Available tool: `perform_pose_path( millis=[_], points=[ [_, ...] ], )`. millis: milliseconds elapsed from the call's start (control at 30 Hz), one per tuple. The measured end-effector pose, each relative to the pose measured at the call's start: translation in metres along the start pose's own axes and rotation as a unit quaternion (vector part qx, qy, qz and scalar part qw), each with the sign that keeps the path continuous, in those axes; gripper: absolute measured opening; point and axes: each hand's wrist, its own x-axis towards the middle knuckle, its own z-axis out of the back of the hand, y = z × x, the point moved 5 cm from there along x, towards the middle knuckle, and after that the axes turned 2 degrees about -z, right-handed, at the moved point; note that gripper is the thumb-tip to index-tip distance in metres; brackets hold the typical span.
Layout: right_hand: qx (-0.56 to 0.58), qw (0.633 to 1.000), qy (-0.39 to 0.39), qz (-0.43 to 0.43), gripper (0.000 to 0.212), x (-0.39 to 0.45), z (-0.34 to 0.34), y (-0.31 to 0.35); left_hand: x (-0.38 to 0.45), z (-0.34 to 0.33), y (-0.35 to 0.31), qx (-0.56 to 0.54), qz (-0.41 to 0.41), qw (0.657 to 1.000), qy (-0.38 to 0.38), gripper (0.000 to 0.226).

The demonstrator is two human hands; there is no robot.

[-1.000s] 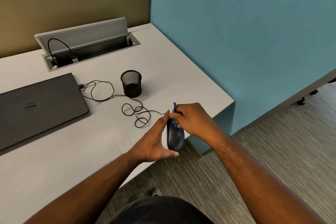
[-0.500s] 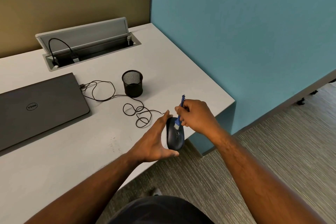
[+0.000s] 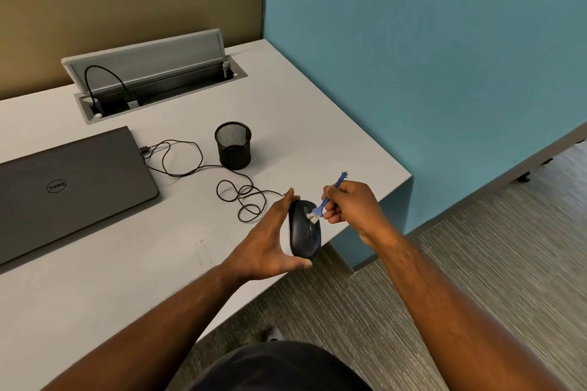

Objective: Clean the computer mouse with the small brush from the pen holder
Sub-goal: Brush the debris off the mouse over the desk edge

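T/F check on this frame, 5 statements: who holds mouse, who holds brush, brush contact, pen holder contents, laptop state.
1. The left hand holds the mouse. True.
2. The right hand pinches the blue brush. True.
3. The brush bristles are clear of the mouse, up in the air. False: the bristles rest on the mouse's top near its front end.
4. The pen holder is full of pens. False: no pens show in it; it stands upright on the desk.
5. The laptop is open with its screen lit. False: its lid is closed.
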Motion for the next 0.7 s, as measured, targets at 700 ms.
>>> perform_pose_path(
  millis=[700],
  points=[
    [-0.15,0.983,-0.023,0.108,0.024,-0.035,-0.012,0.014,-0.001,0.001,0.006,-0.018,0.005,1.0,-0.007,0.134]
  ],
)
